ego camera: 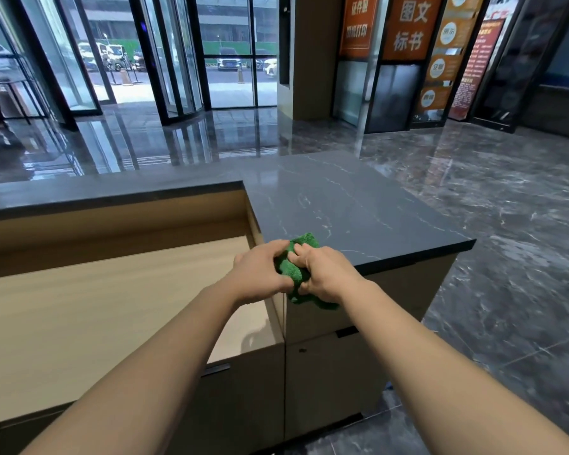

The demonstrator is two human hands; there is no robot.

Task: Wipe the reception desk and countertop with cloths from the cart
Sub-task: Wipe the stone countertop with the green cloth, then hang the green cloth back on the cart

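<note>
Green cloth, long axis near-to-far, bunched btwn left hand & right hand (both grips clamp it) by countertop.

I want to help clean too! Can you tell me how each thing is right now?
green cloth: bunched up, gripped between both hands.
left hand: fingers curled round the cloth.
right hand: fingers curled round the cloth.
countertop: dark stone, glossy.
lower desk: pale wood, matt.
cabinet door: shut.
</note>
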